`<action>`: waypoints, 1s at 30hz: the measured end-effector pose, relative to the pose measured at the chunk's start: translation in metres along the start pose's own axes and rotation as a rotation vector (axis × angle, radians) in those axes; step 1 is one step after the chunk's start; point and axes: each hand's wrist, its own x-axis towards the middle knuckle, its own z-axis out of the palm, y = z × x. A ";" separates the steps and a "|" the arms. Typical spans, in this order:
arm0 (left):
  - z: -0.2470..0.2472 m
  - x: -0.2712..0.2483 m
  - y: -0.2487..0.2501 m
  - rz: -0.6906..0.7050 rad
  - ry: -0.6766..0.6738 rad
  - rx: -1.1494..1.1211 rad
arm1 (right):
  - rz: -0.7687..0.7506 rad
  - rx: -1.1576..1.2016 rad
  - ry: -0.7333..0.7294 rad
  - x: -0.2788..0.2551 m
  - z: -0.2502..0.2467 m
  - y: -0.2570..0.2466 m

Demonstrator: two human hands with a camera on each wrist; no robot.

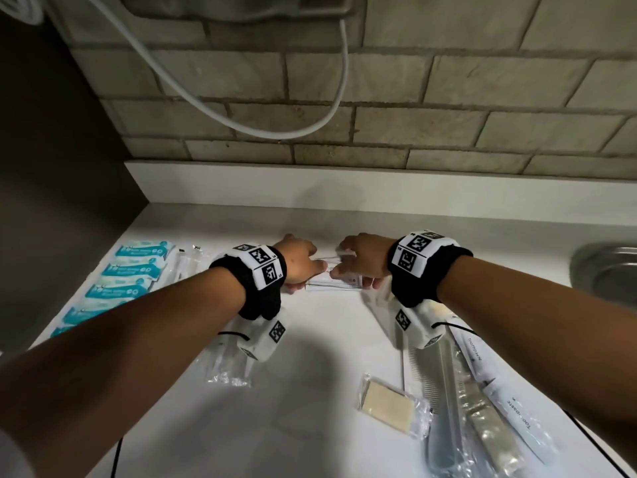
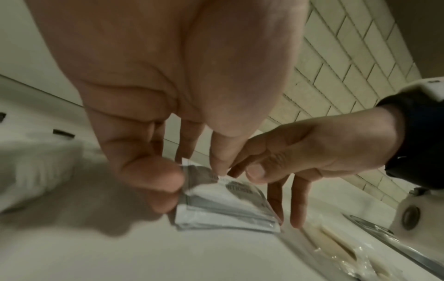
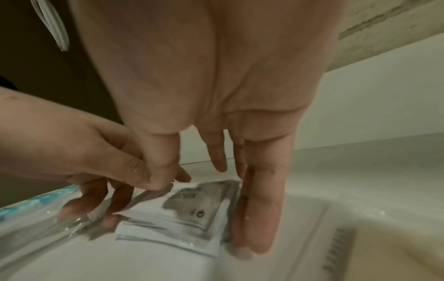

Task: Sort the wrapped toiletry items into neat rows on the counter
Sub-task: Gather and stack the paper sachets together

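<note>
A small stack of white sachets (image 1: 336, 282) with grey print lies on the white counter (image 1: 310, 426), near the back wall. My left hand (image 1: 300, 267) is at its left end, thumb against the stack's side (image 2: 228, 205) and fingertips pinching the top sachet's corner (image 3: 182, 214). My right hand (image 1: 362, 263) is at the right end. Its long fingers (image 3: 257, 218) stand straight down against the stack's right edge, while thumb and forefinger meet on the top sachet. Several teal wipe packets (image 1: 127, 281) lie in a row at the far left.
Clear wrapped sticks (image 1: 188, 267) lie beside the wipes, and a clear packet (image 1: 227, 370) lies under my left wrist. A wrapped tan pad (image 1: 389, 403), a wrapped comb (image 1: 444, 391) and toothpaste tubes (image 1: 510, 398) lie front right. A steel sink (image 1: 610, 270) is far right.
</note>
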 end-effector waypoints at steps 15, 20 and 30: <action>-0.005 0.009 0.010 0.202 -0.007 0.394 | -0.108 -0.384 0.061 0.006 0.004 -0.008; -0.007 0.013 0.005 0.247 0.010 0.394 | -0.139 -0.344 0.074 0.005 0.006 -0.003; -0.013 0.018 0.000 0.280 -0.014 0.386 | -0.136 -0.384 0.074 0.006 0.004 -0.009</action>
